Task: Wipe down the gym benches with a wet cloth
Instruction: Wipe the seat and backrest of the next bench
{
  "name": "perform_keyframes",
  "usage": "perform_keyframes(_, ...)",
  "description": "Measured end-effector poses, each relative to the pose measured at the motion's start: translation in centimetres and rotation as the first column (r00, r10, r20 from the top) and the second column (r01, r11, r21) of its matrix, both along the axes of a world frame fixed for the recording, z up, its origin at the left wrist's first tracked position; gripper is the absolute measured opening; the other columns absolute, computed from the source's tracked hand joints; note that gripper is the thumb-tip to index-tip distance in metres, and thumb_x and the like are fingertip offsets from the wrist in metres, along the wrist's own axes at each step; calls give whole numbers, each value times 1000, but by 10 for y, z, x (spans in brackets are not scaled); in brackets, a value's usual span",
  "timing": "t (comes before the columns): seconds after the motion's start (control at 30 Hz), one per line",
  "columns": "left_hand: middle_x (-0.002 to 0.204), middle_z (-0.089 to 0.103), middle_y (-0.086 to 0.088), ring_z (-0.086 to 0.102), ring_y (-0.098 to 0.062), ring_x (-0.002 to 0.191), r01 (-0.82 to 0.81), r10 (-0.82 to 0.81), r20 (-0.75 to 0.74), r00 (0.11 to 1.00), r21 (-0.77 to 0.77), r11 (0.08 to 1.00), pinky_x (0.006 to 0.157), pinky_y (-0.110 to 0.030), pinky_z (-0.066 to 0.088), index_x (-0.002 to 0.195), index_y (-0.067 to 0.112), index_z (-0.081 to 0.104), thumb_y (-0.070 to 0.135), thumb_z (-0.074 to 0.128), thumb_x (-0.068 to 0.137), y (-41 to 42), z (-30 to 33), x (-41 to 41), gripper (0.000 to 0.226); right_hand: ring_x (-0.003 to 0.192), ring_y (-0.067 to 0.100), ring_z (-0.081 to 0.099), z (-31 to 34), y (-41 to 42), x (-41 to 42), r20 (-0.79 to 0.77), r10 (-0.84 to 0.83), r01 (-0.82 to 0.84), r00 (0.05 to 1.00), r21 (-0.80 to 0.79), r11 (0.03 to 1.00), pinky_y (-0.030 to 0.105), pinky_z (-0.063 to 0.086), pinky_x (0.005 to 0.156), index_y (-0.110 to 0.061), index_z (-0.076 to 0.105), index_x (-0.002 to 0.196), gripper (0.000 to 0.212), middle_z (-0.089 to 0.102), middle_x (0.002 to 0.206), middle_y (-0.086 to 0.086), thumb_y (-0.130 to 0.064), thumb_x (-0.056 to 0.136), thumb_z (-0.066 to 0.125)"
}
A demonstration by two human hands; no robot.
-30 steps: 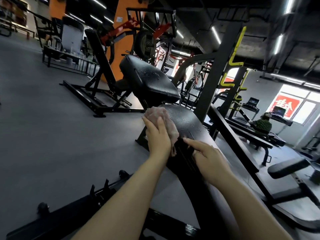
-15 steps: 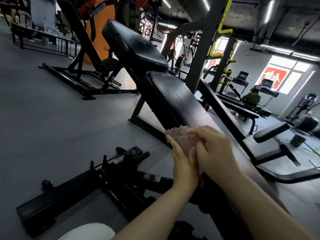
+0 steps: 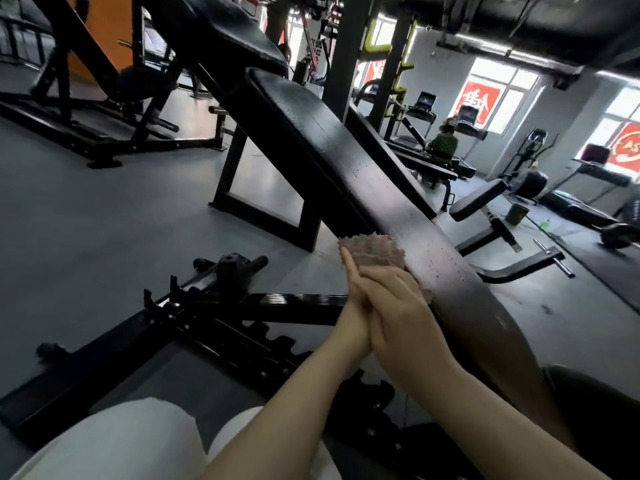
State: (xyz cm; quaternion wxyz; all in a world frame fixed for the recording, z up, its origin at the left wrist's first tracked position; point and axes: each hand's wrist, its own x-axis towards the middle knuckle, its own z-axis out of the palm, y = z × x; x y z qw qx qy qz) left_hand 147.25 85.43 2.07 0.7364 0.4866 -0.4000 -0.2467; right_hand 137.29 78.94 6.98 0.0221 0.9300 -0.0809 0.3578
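Note:
A long black padded bench (image 3: 329, 140) slants from the upper middle down to the lower right, its surface speckled with water drops. A pinkish cloth (image 3: 375, 251) lies against the pad's left edge. My left hand (image 3: 351, 306) is under the cloth with its fingers straight, the index finger running up the cloth's left side. Over it, my right hand (image 3: 403, 313) lies with its fingers curled across the lower part of the cloth. The two hands overlap and hide part of the cloth.
The bench's black steel frame (image 3: 207, 306) spreads over the grey floor on the left. A second black pad (image 3: 225, 32) rises behind. A person in green (image 3: 443, 143) sits far right, near treadmills, a small flat bench (image 3: 478, 199) and a bucket (image 3: 517, 213).
Both hands have slid the cloth down the pad toward me, from near the top to its lower half. My right hand moved from the bare pad onto the cloth and my left hand.

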Motion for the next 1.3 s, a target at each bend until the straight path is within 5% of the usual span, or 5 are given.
perform_keyframes(0.1,137,42,14,49,-1,119,209,-205,-85,975,46,977,99,-23,43,142,49,-7,-10,42,93,-12,12,-6,92,117,26,49,-8,-1,10,-47,-138,129,989,-163,978,30,35,103,4,60,119,48,61,119,19,-14,79,39)
perform_keyframes(0.3,139,48,0,54,-11,117,88,-97,-369,924,-40,995,63,-15,48,136,22,44,-20,36,87,-3,12,25,65,137,34,33,-19,0,30,-149,-534,341,833,-621,706,45,10,115,2,36,138,63,35,148,18,-27,82,35)
perform_keyframes(0.67,153,17,0,24,-18,138,-491,408,397,822,133,861,109,-28,31,146,22,28,-14,39,86,4,21,0,71,143,32,-15,-12,-18,40,-161,-746,147,646,-933,329,57,-26,101,-11,-3,145,67,-16,157,11,-45,98,32)
perform_keyframes(0.87,153,22,-15,27,-34,137,-495,347,769,537,-46,868,105,-52,37,143,14,37,-17,60,66,2,0,-21,86,136,26,29,-35,-36,-41,-262,-610,2,748,-918,396,49,-1,114,-18,66,118,50,48,142,2,-40,73,70)
perform_keyframes(1.3,154,20,-19,24,-36,139,-464,180,927,330,-6,886,110,-49,23,146,8,26,-11,66,61,1,-19,-41,96,137,22,33,-43,-57,-78,-224,-489,-66,843,-946,318,42,-2,118,-13,55,125,43,47,139,-9,-26,86,41)
